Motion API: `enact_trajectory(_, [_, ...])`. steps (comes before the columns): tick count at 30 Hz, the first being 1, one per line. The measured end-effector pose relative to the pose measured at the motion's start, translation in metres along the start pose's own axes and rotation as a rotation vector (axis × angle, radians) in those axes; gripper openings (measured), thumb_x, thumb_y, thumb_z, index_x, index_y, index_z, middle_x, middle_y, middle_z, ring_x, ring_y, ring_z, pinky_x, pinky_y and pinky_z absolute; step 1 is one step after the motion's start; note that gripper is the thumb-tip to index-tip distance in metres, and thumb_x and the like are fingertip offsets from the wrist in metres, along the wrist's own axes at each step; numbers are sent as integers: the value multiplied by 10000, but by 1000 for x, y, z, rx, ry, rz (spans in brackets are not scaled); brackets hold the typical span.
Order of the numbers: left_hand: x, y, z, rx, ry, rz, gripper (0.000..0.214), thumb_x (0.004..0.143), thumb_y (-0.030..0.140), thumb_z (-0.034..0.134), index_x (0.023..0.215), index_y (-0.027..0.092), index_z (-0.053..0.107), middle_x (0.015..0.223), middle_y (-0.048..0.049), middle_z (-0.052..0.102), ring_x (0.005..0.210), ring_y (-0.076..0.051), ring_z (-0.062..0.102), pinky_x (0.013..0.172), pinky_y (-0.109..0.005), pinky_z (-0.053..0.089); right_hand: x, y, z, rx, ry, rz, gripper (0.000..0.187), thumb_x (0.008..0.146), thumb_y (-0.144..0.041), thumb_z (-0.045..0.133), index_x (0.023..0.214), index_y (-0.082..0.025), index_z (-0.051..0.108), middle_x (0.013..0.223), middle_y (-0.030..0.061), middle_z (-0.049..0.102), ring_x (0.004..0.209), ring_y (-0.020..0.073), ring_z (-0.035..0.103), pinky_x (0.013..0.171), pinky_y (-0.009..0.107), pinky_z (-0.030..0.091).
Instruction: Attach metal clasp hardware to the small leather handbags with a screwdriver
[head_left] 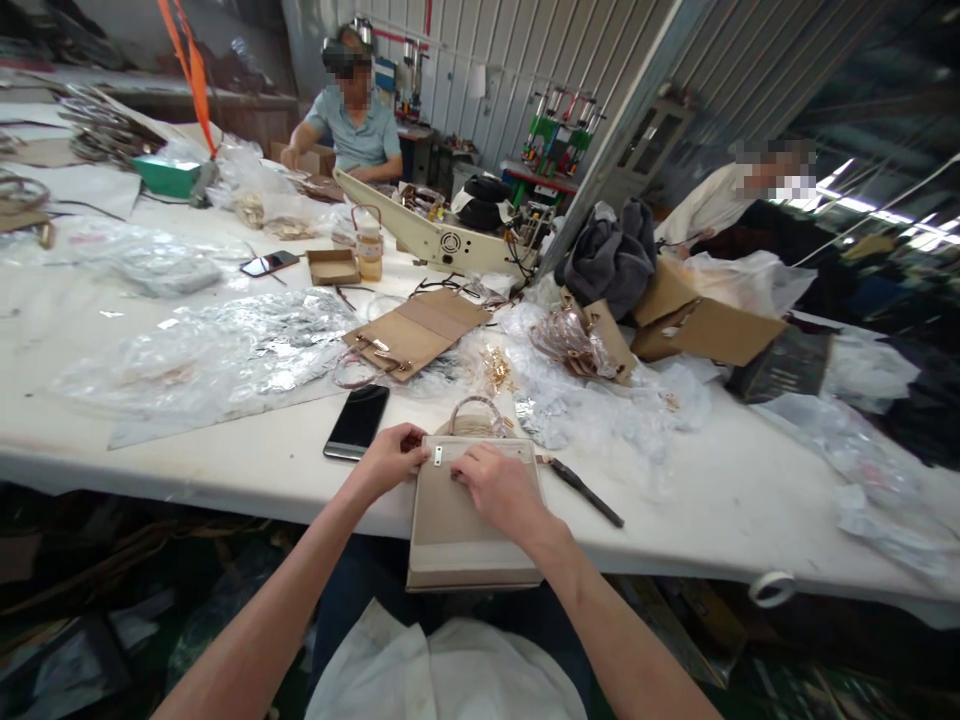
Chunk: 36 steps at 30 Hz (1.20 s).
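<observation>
Beige bag [450,530] upright-handled end away from person, lower end overhanging front edge of bench [697,510]. Left hand [397,458] half-curled, touching bag's upper left edge; cannot tell if pinching. Right hand [495,485] fingers bunched on bag's face, right of small metal plate [437,456]; cannot tell if holding small part. Black phone [357,422] left of bag. Dark-handled tool [586,492] just right of bag. Gold pieces [497,370] beyond bag.

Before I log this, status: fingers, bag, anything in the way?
Left fingers at upper left corner of tan bag; right fingers on its face, beside metal plate. Bag overhangs edge of table. Dark tool close on right.
</observation>
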<state>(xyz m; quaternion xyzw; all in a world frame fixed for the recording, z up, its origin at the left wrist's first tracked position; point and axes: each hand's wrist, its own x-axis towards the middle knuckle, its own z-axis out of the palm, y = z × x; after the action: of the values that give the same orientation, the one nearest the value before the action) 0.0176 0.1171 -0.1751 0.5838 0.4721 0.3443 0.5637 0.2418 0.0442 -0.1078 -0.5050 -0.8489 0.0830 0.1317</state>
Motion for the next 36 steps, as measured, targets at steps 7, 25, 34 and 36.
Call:
enact_trajectory(7, [0,6,2,2,-13,-43,373,748,422,794,1004,151,767,904,-68,774,851,-220,692,772,-325,514,-8,-8,-5,-15,-6,39,316,914,60,563,1026,-212,679,1064,94,704,1047,282,640,817,357,515])
enact_trajectory(25, [15,66,78,493,-6,278,425,889,177,698,1314,189,704,1335,-133,736,1263,-303,679,1153,-477,516,-59,107,-49,180,158,2,341,988,-142,732,1315,-237,733,1203,103,703,1158,305,632,1013,478,561])
enact_trajectory(34, [23,57,136,560,-116,412,578,815,101,776,1375,239,730,1366,-111,665,1250,-318,644,1158,-497,511,-56,124,-49,-30,54,-136,172,1025,-172,714,1191,-191,674,1172,106,678,1107,298,607,976,457,549])
enact_trajectory(36, [22,56,136,539,-120,413,627,823,101,775,1422,274,714,1343,-95,660,1247,-307,633,1155,-485,511,-55,126,-47,-35,52,-150,170,1024,-157,704,1188,-187,666,1169,105,678,1102,296,604,974,455,543])
